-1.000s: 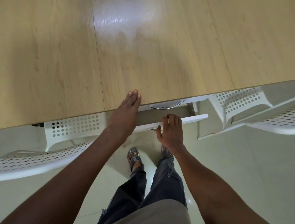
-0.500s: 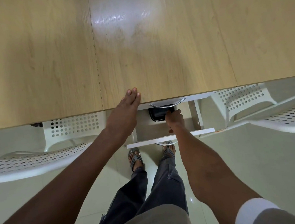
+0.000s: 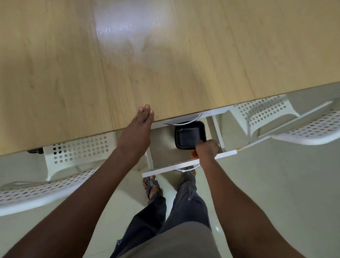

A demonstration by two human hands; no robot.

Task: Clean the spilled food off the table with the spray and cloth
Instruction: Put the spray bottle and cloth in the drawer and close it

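My left hand (image 3: 136,131) rests flat on the near edge of the light wooden table (image 3: 158,57), fingers straight. Under that edge a white drawer (image 3: 168,169) stands pulled out towards me. Inside it lies a black square tray (image 3: 188,137), towards the back right. My right hand (image 3: 207,149) reaches into the drawer, and its curled fingers grip the tray's near right corner. A small bit of orange shows beside that hand; I cannot tell what it is. A glossy patch of light lies on the tabletop's middle.
Two white perforated chairs flank me, one at the left (image 3: 37,194) and one at the right (image 3: 319,130). A curved metal handle (image 3: 182,121) sits just under the table edge. My legs and sandalled feet stand on a pale tiled floor below the drawer.
The drawer has come further out. My right hand left the drawer front, reached inside and took hold of the black tray, which has slid forward. My left hand stayed put.
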